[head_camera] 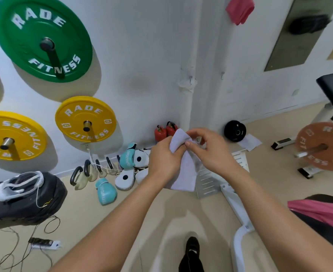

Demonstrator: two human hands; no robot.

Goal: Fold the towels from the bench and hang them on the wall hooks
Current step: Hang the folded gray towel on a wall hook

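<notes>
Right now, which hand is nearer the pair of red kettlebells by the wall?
Left. The left hand sits just below the red kettlebells; the right hand is farther right.

White towel (183, 169) in both hands' grip, left (164, 160), right (208, 149).

A pale lavender towel (183, 169), pink towels on the wall (240, 9) and on the black bench (322, 211), green (42, 39) and yellow plates (85, 119) lettered white, teal boxing gloves (105, 191), red kettlebells (164, 132)

pink towel (318, 213) cut off at right edge, wall hooks (190, 79) tiny
</notes>
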